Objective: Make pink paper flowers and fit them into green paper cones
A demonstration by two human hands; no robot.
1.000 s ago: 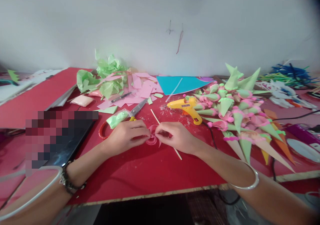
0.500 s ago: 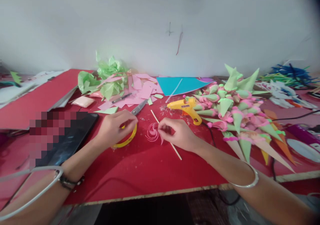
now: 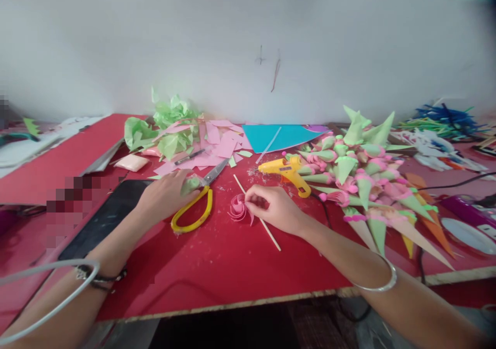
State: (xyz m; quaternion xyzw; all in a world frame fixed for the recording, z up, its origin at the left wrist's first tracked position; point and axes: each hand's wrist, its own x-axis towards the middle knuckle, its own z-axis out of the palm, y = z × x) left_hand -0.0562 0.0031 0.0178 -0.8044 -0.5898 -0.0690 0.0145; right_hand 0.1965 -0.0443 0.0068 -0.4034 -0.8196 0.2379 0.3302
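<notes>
Fingertips of the right hand (image 3: 271,208) are pinched on a curled pink paper flower (image 3: 237,207), which is held just left of that hand, low over the red worktop (image 3: 232,271). A thin wooden stick (image 3: 258,214) is crossed beneath it. A pale green paper roll (image 3: 190,185) is gripped by the left hand (image 3: 165,196), beside yellow-handled scissors (image 3: 196,210). Green and pink paper cones (image 3: 360,178) are heaped further right.

One pair of yellow-handled scissors (image 3: 199,201), one yellow glue gun (image 3: 284,170), one pink paper flower (image 3: 237,208), one thin wooden stick (image 3: 256,212), one black pen (image 3: 188,156), one blue paper sheet (image 3: 282,134) and one dark tablet (image 3: 104,217) lie on one red desk (image 3: 217,271). Two hands show: left hand (image 3: 163,196), right hand (image 3: 273,207). The paper cones (image 3: 360,178) are too many to count.
</notes>
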